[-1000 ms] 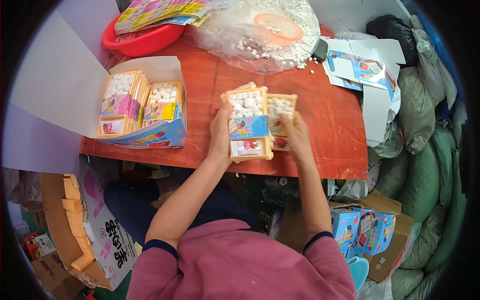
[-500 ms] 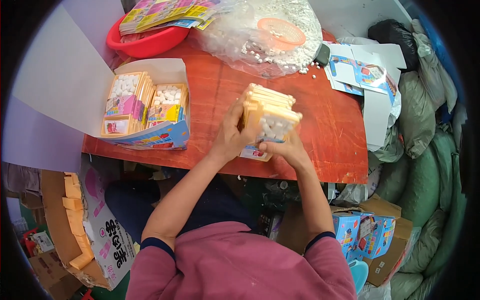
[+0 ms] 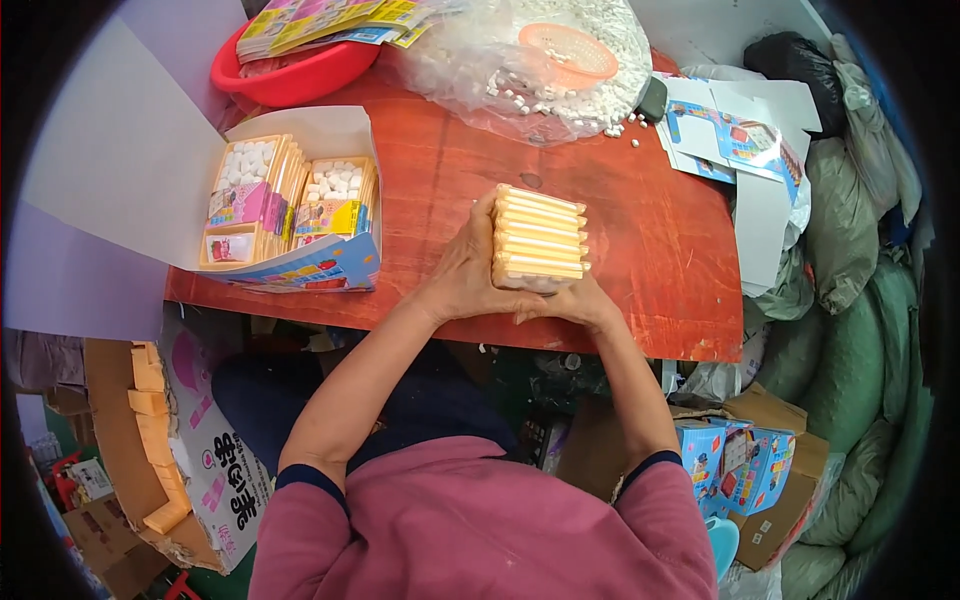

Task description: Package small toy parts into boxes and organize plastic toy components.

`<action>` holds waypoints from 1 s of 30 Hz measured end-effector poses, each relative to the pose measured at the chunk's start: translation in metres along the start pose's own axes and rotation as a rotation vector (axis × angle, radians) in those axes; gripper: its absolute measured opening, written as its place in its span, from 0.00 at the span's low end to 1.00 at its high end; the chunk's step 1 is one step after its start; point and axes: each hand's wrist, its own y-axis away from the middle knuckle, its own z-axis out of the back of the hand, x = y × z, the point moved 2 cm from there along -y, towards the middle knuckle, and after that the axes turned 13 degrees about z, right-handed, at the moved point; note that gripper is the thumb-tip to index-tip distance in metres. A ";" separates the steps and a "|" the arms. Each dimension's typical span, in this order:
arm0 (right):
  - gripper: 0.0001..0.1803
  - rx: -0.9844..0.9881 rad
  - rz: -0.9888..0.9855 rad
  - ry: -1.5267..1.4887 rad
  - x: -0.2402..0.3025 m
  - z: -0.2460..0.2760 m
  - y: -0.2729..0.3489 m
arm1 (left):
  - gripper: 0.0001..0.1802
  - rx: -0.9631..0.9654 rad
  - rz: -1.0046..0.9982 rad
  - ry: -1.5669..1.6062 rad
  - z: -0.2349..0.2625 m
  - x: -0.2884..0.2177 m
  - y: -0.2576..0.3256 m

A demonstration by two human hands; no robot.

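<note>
Your left hand (image 3: 462,280) and right hand (image 3: 572,300) are both closed around the stack of trays (image 3: 538,238), held on edge near the table's (image 3: 660,250) front edge.

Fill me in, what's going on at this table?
A person holds a stack of flat yellow trays on edge over the red wooden table, left hand on its side, right hand under its near end. To the left, an open carton holds more such trays filled with white pieces. A clear bag of white pieces lies at the far edge.
</note>
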 end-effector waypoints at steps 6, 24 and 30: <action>0.37 -0.171 0.238 0.030 -0.022 0.005 0.001 | 0.57 0.009 0.262 0.253 -0.003 -0.008 0.001; 0.28 -0.192 0.561 -0.263 0.132 -0.096 -0.116 | 0.14 -0.625 -0.145 -1.145 0.152 -0.103 0.103; 0.27 -0.063 0.241 -0.257 0.119 -0.124 -0.128 | 0.11 -0.677 -0.198 -1.111 0.142 -0.099 0.103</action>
